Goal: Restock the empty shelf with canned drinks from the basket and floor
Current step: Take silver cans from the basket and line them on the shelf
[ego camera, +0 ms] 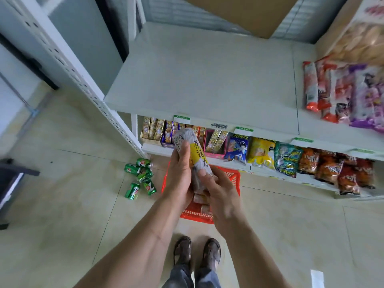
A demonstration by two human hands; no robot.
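A view from a head-worn camera looks down at a person's two bare forearms, reaching forward in front of a white store shelf [203,80] whose wide top board is mostly bare. Both hands hold one tall white and yellow can [192,154], tilted with its top end leaning up and to the left, in front of the shelf's front edge. The left hand [179,173] wraps around the can's left side, its thumb lying across the yellow label. The right hand [220,183] grips the can's lower end from the right, fingers curled around it.

Directly below the hands, a red plastic basket [232,177] stands on the tiled floor [83,204], close against the shelf unit. More cans [202,199] lie inside it, partly hidden by the hands. To the left of the basket, a loose cluster of green cans [141,177] lies scattered on the floor, most on their sides, near the foot of the shelf's upright.

On the right end of the top board lie red and purple snack packets [340,92]. The lower shelf holds boxed goods [153,129] at the left and bags of crisps [291,161] to the right. The person's sandalled feet [197,252] show at the bottom.
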